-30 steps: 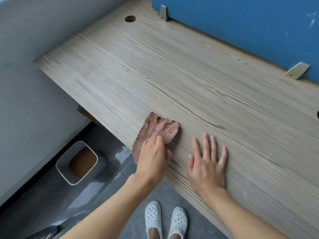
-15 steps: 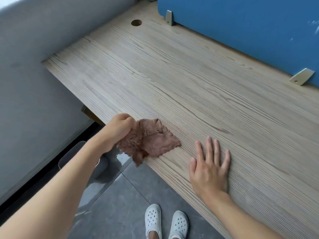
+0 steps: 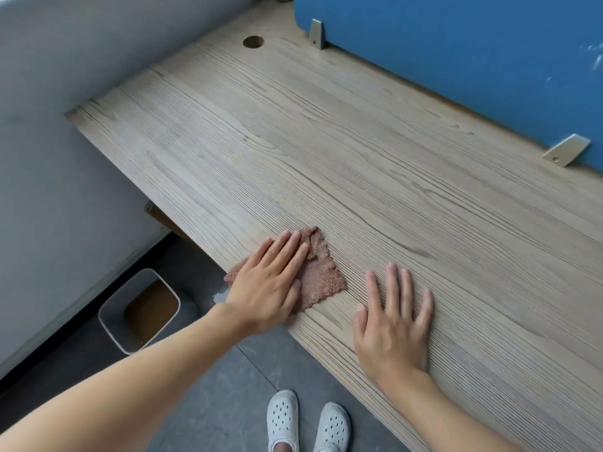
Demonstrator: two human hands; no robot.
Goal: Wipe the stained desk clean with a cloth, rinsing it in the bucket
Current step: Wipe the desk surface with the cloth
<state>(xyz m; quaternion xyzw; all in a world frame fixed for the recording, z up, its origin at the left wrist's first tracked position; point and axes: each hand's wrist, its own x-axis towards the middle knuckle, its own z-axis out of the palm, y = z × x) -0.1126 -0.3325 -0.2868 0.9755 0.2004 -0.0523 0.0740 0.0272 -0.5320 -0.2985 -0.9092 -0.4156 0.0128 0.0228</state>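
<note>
While the left hand (image 3: 267,283) lies flat, fingers straight, on the cloth (image 3: 323,277) at the near edge of the desk (image 3: 359,158), the right hand (image 3: 391,324) rests flat on the desk. Best to press evenly and rub in long strokes.

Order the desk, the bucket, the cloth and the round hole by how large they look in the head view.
1. desk
2. bucket and cloth: about alike. The bucket stands lower, on the floor, and the left hand hides part of the cloth, so I do not rank them.
3. hole
</note>
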